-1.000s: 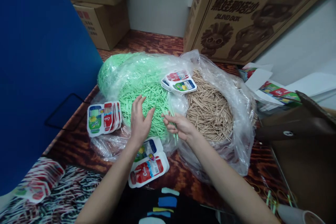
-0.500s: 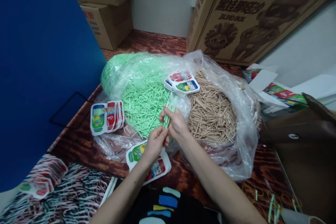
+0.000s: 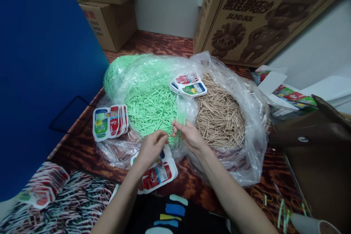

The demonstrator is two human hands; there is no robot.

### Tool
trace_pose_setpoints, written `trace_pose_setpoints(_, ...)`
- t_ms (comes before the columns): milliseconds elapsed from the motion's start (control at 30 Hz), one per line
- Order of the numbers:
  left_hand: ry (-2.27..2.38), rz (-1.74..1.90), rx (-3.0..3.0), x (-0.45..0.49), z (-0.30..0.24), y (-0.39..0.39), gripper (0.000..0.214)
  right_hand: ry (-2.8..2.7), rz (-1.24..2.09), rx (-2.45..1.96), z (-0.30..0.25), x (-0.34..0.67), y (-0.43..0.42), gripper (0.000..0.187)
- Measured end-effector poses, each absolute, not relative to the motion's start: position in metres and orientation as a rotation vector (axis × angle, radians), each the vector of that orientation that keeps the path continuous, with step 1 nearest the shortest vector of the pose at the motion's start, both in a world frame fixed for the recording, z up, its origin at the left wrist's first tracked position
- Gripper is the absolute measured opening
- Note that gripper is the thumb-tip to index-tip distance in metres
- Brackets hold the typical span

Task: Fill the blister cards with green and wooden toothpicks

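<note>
My right hand (image 3: 189, 136) grips a small bunch of thin green sticks (image 3: 181, 114), which point up and away from me. To its left, my left hand (image 3: 153, 147) is closed with fingertips together; what they hold, if anything, is hidden. Beneath my left hand lies a white-edged printed pack (image 3: 161, 175) with a red Cola side; my hand covers part of it. Just beyond my hands, a clear plastic bag (image 3: 167, 62) holds a heap of loose green sticks (image 3: 150, 109). Right of that is a heap of brown sticks (image 3: 219, 117) in another clear bag (image 3: 255, 142).
Several printed packs (image 3: 110, 122) are stacked at left, and more packs (image 3: 189, 85) rest between the heaps. Many packs (image 3: 79, 201) fill the lower left. A large carton (image 3: 246, 18) stands behind; smaller boxes (image 3: 109, 22) are back left. A brown box (image 3: 309, 168) is at right.
My left hand has drawn apart from my right, moving left and toward me over the pack. The green sticks stay in my right hand, more upright and spread flatter. The view has shifted slightly.
</note>
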State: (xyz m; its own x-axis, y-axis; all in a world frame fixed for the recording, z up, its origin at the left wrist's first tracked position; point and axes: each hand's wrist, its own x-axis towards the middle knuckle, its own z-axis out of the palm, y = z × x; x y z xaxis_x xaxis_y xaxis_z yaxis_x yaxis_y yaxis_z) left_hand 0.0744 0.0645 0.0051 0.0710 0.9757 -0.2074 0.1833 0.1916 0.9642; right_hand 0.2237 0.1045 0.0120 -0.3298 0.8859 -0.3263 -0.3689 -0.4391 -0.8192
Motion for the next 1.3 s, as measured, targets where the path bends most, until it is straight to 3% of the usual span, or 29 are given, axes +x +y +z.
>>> trace_pose_setpoints(167, 1.470, 1.197, 1.519, 0.072, 0.025, 0.076, 0.036, -0.952, 2.119, -1.121, 0.006, 0.222, 0.081, 0.033)
trace_pose_setpoints(333, 1.215, 0.852, 1.788, 0.091, 0.020, 0.076, 0.028, -0.786, 2.354, -0.975, 0.004, 0.223, 0.067, 0.033)
trace_pose_setpoints(433, 1.155, 0.869, 1.740, 0.088, 0.015, 0.067, 0.029, -0.699, 2.453, -0.916, 0.008, 0.238, 0.058, 0.031)
trace_pose_setpoints(500, 1.224, 0.988, 1.645, 0.079, 0.012, 0.061, 0.031, -0.758, 2.340, -0.932, 0.011, 0.246, 0.047, 0.027)
trace_pose_setpoints(600, 1.442, 1.121, 1.505, 0.061, 0.006, 0.052, 0.027, -1.035, 1.881, -1.043, 0.006, 0.253, 0.024, 0.018)
trace_pose_setpoints(767, 1.625, 1.057, 1.549, 0.040, -0.012, 0.031, 0.022, -1.403, 1.388, -1.333, -0.026, 0.253, -0.008, 0.009)
trace_pose_setpoints(1033, 1.688, 0.905, 2.026, 0.037, -0.030, 0.006, 0.018, -1.479, 1.206, -1.281, -0.052, 0.250, -0.017, 0.015)
trace_pose_setpoints(1200, 1.794, 0.786, 2.142, 0.035, -0.035, 0.004, 0.026, -1.477, 1.273, -1.285, -0.025, 0.246, 0.006, 0.013)
trace_pose_setpoints(1300, 1.881, 0.709, 2.151, 0.031, -0.039, 0.005, 0.032, -1.646, 1.137, -1.269, -0.004, 0.238, 0.041, 0.013)
